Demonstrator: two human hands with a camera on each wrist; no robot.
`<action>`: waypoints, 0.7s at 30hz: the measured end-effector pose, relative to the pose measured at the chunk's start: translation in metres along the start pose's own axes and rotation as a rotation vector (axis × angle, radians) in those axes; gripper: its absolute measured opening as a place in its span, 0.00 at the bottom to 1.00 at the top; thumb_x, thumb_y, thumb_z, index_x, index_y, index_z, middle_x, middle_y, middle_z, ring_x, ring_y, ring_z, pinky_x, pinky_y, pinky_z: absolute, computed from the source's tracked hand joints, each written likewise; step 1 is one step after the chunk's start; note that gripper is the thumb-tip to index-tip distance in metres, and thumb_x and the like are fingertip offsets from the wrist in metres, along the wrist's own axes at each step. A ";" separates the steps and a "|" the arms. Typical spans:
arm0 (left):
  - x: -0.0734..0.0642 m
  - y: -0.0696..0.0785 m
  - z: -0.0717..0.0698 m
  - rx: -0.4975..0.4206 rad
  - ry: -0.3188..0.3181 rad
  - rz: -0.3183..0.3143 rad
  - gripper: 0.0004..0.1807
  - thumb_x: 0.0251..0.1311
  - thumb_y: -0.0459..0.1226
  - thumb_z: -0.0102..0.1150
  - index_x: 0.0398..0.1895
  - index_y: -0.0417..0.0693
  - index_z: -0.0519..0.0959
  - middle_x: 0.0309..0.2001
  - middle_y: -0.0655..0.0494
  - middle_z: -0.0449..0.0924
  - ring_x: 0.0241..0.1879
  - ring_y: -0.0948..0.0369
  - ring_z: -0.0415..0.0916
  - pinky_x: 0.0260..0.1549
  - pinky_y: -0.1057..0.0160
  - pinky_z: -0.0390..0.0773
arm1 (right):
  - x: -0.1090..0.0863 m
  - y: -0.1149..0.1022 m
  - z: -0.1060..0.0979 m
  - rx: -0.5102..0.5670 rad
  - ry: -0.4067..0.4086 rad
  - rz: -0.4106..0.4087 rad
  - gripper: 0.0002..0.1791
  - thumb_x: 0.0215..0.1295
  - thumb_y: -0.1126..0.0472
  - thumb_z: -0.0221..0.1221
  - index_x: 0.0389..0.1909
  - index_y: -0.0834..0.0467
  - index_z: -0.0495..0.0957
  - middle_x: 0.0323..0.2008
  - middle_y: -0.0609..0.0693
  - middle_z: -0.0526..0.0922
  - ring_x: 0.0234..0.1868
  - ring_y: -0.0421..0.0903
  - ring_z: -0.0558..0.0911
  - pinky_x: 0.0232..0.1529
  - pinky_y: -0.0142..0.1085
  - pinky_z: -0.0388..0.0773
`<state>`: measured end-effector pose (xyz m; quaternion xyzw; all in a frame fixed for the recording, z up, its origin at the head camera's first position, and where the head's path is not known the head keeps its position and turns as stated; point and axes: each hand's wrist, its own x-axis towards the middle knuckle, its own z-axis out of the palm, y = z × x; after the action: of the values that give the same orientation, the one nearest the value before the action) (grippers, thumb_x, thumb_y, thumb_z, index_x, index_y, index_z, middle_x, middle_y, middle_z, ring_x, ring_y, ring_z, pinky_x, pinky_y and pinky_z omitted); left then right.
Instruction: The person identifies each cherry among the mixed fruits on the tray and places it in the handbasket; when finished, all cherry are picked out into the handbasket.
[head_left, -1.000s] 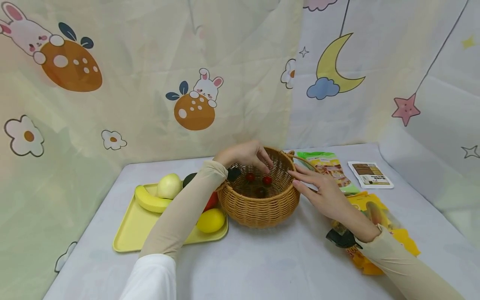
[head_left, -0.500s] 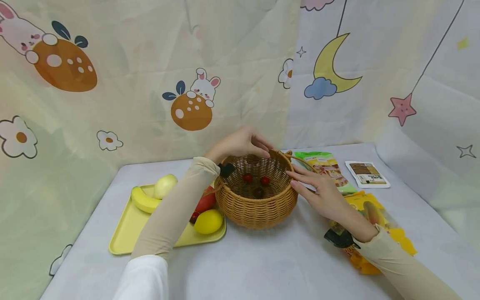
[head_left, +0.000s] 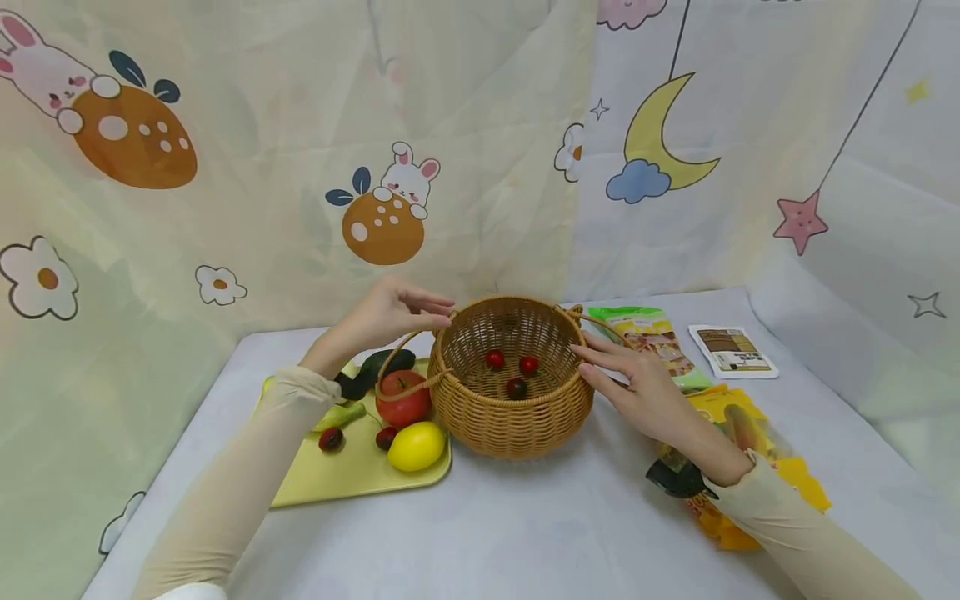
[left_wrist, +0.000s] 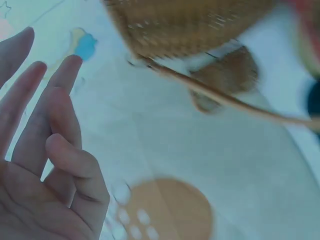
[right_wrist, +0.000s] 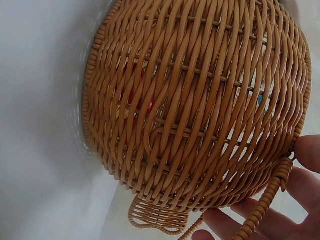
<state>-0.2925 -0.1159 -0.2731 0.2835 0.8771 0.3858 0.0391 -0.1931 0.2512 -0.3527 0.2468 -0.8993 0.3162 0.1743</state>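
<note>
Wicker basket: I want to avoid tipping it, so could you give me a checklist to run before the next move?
1. Wicker basket upright: ok; it stands on the table.
2. Right hand touching the basket: ok.
3. Left hand free: ok; it holds nothing.
4. Basket clear of the tray: cannot tell; their edges overlap in the head view.
5. Left handle clear of the large red fruit: cannot tell; it crosses in front, contact unclear.
6. Small red fruits all inside: not ok; three inside, two visible on the tray.
</note>
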 end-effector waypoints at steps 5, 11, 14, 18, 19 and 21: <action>-0.057 -0.031 -0.018 0.070 0.084 -0.102 0.20 0.60 0.52 0.72 0.55 0.61 0.87 0.48 0.60 0.91 0.40 0.55 0.76 0.34 0.64 0.74 | 0.000 -0.002 0.001 0.006 -0.005 0.010 0.20 0.77 0.57 0.57 0.67 0.53 0.79 0.71 0.60 0.73 0.09 0.33 0.56 0.18 0.30 0.59; -0.118 -0.062 -0.025 0.134 0.159 -0.203 0.22 0.59 0.53 0.73 0.55 0.59 0.88 0.49 0.57 0.90 0.37 0.60 0.76 0.27 0.66 0.72 | -0.001 -0.002 0.000 0.022 -0.024 0.033 0.21 0.77 0.56 0.57 0.67 0.53 0.78 0.72 0.59 0.72 0.10 0.35 0.60 0.17 0.30 0.59; -0.146 -0.073 -0.023 0.135 0.183 -0.244 0.23 0.58 0.51 0.74 0.55 0.55 0.88 0.49 0.52 0.90 0.34 0.64 0.75 0.20 0.66 0.68 | -0.001 -0.002 0.001 0.026 -0.027 0.033 0.21 0.77 0.55 0.57 0.67 0.53 0.78 0.72 0.59 0.72 0.08 0.34 0.57 0.16 0.30 0.60; -0.173 -0.084 -0.021 0.131 0.209 -0.264 0.22 0.58 0.49 0.74 0.55 0.52 0.88 0.46 0.51 0.89 0.33 0.67 0.73 0.19 0.66 0.67 | 0.000 -0.002 0.000 0.022 -0.018 0.022 0.21 0.77 0.56 0.57 0.67 0.54 0.78 0.72 0.60 0.72 0.08 0.34 0.55 0.16 0.31 0.59; -0.178 -0.086 -0.020 0.130 0.212 -0.266 0.22 0.57 0.48 0.75 0.54 0.52 0.88 0.45 0.52 0.89 0.33 0.67 0.73 0.20 0.66 0.68 | 0.000 -0.002 0.000 0.021 -0.016 0.020 0.21 0.77 0.56 0.57 0.67 0.54 0.78 0.72 0.60 0.72 0.09 0.34 0.55 0.16 0.31 0.59; -0.186 -0.091 -0.018 0.122 0.215 -0.275 0.22 0.57 0.47 0.75 0.54 0.51 0.88 0.43 0.53 0.90 0.32 0.67 0.73 0.20 0.66 0.68 | 0.000 -0.002 0.000 0.019 -0.016 0.018 0.21 0.77 0.56 0.57 0.67 0.54 0.78 0.72 0.60 0.72 0.09 0.34 0.55 0.16 0.30 0.59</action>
<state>-0.1846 -0.2753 -0.3524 0.1200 0.9286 0.3507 -0.0198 -0.1923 0.2501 -0.3516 0.2427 -0.8998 0.3245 0.1616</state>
